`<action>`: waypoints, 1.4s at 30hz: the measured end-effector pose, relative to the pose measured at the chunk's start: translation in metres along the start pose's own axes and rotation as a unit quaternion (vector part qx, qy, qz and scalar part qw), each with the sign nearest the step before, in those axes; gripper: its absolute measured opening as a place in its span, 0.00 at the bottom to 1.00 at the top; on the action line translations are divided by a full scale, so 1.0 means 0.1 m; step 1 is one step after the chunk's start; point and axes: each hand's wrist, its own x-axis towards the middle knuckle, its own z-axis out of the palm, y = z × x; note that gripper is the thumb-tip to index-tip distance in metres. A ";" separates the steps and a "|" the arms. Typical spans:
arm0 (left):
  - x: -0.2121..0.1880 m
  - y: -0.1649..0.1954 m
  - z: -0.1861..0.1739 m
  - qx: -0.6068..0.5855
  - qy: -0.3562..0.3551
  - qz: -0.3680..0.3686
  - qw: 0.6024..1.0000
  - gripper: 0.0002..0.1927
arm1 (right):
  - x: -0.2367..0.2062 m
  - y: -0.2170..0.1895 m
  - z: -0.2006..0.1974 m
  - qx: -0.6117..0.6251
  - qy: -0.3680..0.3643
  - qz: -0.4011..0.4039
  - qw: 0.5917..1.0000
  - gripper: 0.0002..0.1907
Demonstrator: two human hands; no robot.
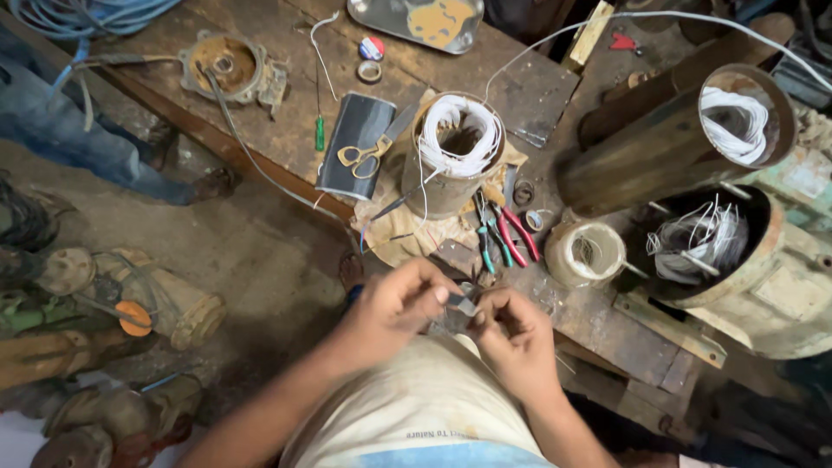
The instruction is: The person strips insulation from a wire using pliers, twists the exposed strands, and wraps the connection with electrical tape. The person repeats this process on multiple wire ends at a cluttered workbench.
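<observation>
A small grey strip (461,303) is pinched between the left hand (394,312) and the right hand (513,340), held together near the counter (277,130) edge, beside the pliers (503,236).

Worn wooden workbench (286,130), dusty concrete floor (251,260)

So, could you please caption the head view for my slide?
Both hands, left hand and right hand, pinch a small grey strip beside a wire-wound cylinder.
</observation>
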 end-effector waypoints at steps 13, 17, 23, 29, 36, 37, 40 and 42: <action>-0.09 0.25 -0.53 0.316 -0.113 0.255 0.907 0.09 | 0.23 -0.48 0.27 -0.262 -0.102 -0.260 0.924 0.17; -0.07 0.19 -0.63 0.348 -0.088 0.255 0.898 0.09 | 0.45 -0.54 0.41 -0.252 -0.180 -0.085 0.947 0.18; -0.07 -0.03 -0.82 0.277 -0.027 0.244 0.929 0.09 | 0.59 -0.38 0.39 -0.267 -0.188 -0.077 0.942 0.10; 0.21 -0.29 -0.98 0.432 0.192 0.257 0.843 0.18 | 1.00 -0.32 0.45 -0.005 -0.114 0.020 0.993 0.05; 0.30 -0.27 -1.13 0.489 0.101 0.230 0.835 0.11 | 1.31 -0.56 0.66 0.296 -0.226 0.132 0.919 0.08; 0.32 -0.22 -1.19 0.490 0.114 0.243 0.829 0.10 | 1.32 -0.64 0.64 0.337 -0.233 0.116 0.905 0.09; 0.33 -0.04 -1.29 0.399 0.102 0.202 0.888 0.10 | 1.44 -0.84 0.46 0.451 -0.192 0.077 0.868 0.14; 0.31 0.08 -1.29 0.334 0.092 0.205 0.916 0.10 | 1.46 -0.86 0.44 0.476 -0.165 0.063 0.861 0.12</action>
